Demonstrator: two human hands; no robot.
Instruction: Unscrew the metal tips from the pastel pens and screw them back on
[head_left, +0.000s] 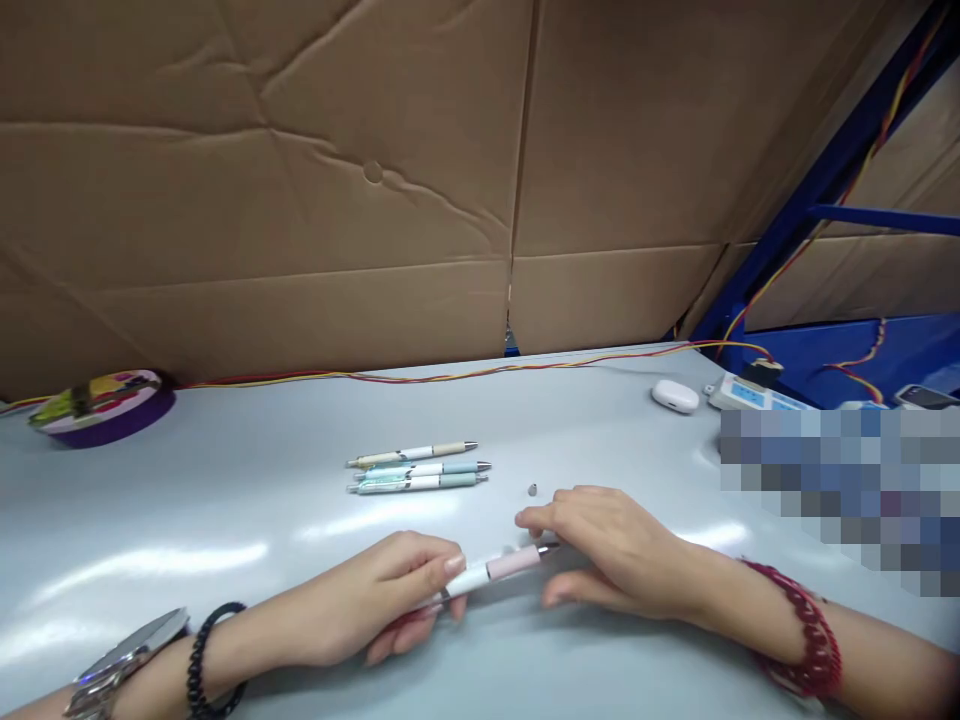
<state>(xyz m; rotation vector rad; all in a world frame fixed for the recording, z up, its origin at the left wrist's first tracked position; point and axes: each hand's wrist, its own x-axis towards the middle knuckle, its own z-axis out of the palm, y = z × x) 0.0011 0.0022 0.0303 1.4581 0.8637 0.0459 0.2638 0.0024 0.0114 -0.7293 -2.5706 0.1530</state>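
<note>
My left hand (409, 595) is closed around the rear of a white and pink pen (514, 564), whose metal tip points right. Beside that tip, my right hand (611, 550) has its thumb and fingers spread apart, with nothing seen between them. Whether a right finger touches the tip, I cannot tell. Just beyond my right fingertips a small metal pen tip cone (532, 490) stands on the table. Three pens lie side by side farther back: a beige one (412, 454), a blue one (424, 470) and a green one (420, 484).
A purple-sided oval box (112, 410) sits at the left back of the table (247, 480). At the right back are a white earbud case (675, 396) and a power strip (750, 392). Red and yellow wires (420, 378) run along the rear edge, before a cardboard wall (360, 220).
</note>
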